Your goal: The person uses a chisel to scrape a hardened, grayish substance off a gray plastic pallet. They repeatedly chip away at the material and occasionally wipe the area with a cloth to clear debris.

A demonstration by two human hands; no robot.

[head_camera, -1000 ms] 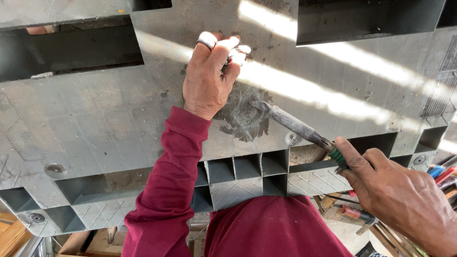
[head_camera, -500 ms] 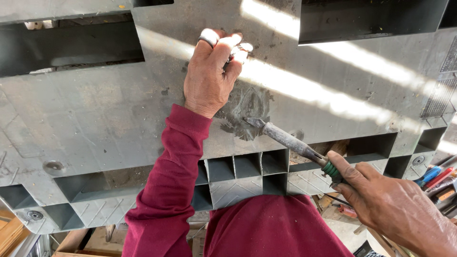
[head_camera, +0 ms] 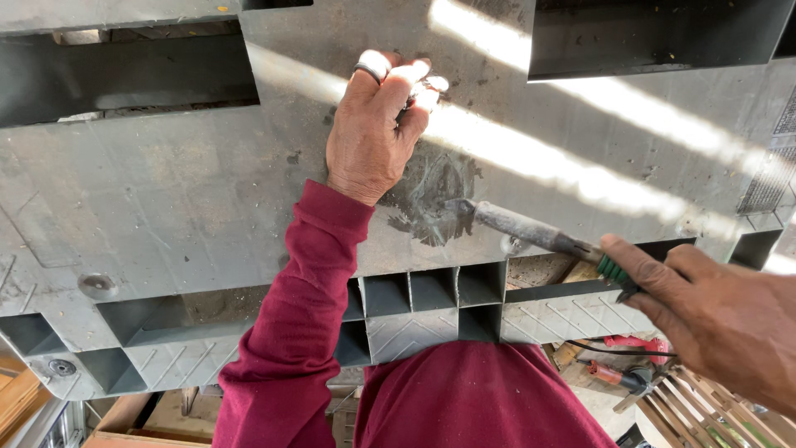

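Observation:
A large grey plastic pallet lies in front of me, with ribbed cells along its near edge. My left hand, in a dark red sleeve and wearing a ring, presses flat on the pallet's top near a dark smeared patch. My right hand grips the green handle of a metal-shafted tool, a soldering-iron-like rod. Its tip touches the right edge of the dark patch.
Rectangular openings cut through the pallet at the upper right and upper left. Below the pallet at the right lie a red tool, a black cable and wooden slats. Wooden boards show at the lower left.
The tool's tip has slid left and slightly up across the dark patch, and my right hand followed it. My left hand has stayed pressed in place.

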